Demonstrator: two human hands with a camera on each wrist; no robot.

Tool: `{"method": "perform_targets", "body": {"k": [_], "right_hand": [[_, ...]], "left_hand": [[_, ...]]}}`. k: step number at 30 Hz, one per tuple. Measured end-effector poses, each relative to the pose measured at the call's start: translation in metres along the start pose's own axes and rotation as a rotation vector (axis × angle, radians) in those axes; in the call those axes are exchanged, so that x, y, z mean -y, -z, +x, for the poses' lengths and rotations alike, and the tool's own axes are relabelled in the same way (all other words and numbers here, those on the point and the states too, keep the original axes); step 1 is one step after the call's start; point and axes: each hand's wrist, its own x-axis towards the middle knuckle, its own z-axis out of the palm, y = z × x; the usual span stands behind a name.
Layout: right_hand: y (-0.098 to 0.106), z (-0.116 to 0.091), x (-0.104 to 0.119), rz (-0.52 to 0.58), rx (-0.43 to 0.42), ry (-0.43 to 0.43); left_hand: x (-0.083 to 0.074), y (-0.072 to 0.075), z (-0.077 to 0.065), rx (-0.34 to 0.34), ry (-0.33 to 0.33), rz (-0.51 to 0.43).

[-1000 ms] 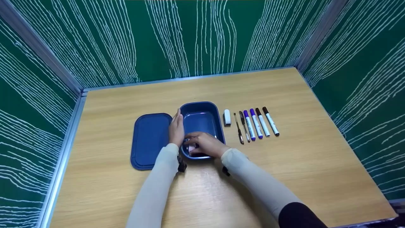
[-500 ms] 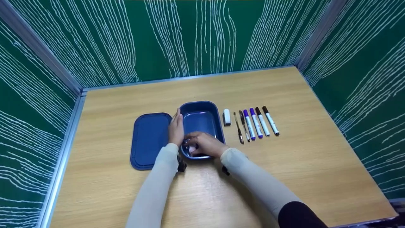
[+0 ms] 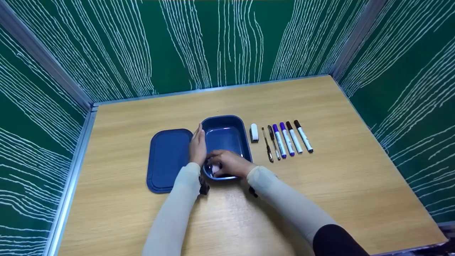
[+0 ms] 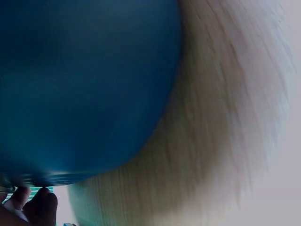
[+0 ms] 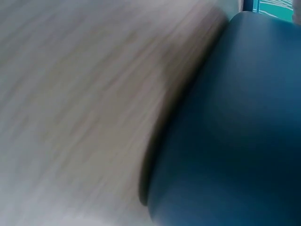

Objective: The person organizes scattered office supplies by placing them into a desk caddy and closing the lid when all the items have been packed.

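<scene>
A dark blue box (image 3: 227,137) stands open-topped on the wooden table. My left hand (image 3: 197,145) lies with straight fingers along its left wall. My right hand (image 3: 229,163) reaches into the box's near left corner, fingers curled around a small whitish object (image 3: 215,168). Its kind I cannot tell, since the hand covers most of it. The left wrist view shows the box's rounded outer wall (image 4: 89,84) close up, with some fingertips (image 4: 43,202) at the lower left. In the right wrist view, the box's side (image 5: 230,122) fills the right half.
The matching blue lid (image 3: 169,160) lies flat to the left of the box. On the right are a white board eraser (image 3: 254,132), two pens (image 3: 267,145) and several capped markers (image 3: 287,138) in a row. Green panels (image 3: 177,46) with white lines wall the table.
</scene>
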Motion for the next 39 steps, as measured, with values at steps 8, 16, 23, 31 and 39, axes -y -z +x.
{"method": "perform_targets", "body": {"k": [8,16,23,31,39], "right_hand": [[0.002,-0.001,0.0,0.004,-0.037,-0.011],[0.031,-0.011,-0.005,0.068,-0.266,-0.051],[0.066,-0.03,-0.033,0.197,-0.602,-0.334],[0.063,-0.057,-0.082,0.151,-0.789,-0.47],[0.045,-0.069,-0.095,0.154,-0.589,-0.526]], "left_hand": [[-0.002,-0.001,0.0,-0.001,-0.018,0.02],[-0.001,-0.002,0.0,-0.012,-0.02,0.017],[-0.004,-0.003,0.0,-0.014,-0.009,-0.028],[-0.001,-0.002,0.0,0.004,-0.003,-0.037],[-0.002,-0.004,0.0,0.008,0.014,-0.061]]}}
